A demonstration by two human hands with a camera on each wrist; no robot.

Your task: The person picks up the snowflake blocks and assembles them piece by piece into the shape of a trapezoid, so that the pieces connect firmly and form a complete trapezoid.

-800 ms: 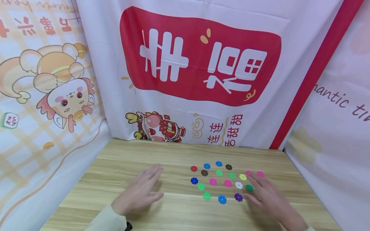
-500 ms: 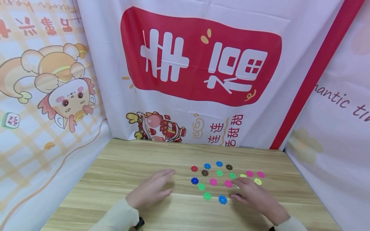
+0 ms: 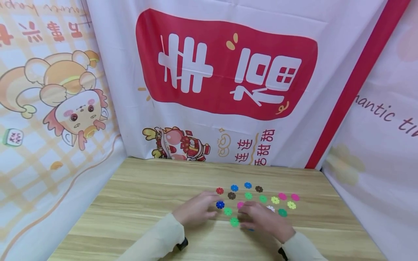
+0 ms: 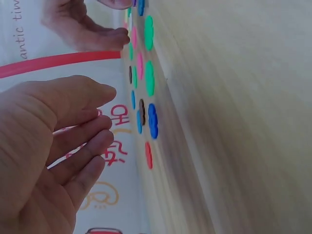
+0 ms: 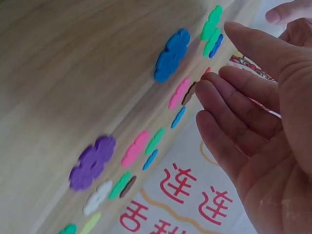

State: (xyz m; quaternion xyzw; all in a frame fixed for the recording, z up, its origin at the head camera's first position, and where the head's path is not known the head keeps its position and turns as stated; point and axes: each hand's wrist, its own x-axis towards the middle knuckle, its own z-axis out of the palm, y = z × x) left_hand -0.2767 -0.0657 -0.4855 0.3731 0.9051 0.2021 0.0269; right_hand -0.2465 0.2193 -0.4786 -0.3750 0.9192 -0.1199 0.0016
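Small flower-shaped plastic discs in many colours lie flat on the wooden table. My left hand (image 3: 197, 208) hovers at their left side, beside the dark blue disc (image 3: 220, 204) and the red disc (image 3: 220, 190). Its fingers are relaxed and hold nothing in the left wrist view. Over the middle of the discs is my right hand (image 3: 264, 217), near a light green disc (image 3: 234, 222). In the right wrist view its fingers are loosely bent with nothing between them, above a purple disc (image 5: 92, 163) and a blue disc (image 5: 171, 56). From the head, it covers some discs.
The wooden table (image 3: 130, 203) carries the discs on its right half. Pink discs (image 3: 295, 197) and a yellow disc (image 3: 291, 205) lie farthest right. Printed white cloth (image 3: 225, 119) hangs behind the table and at both sides.
My left hand has moved right to the discs' edge. My right hand has swept left across them, uncovering discs on the right. The discs show no clear movement.
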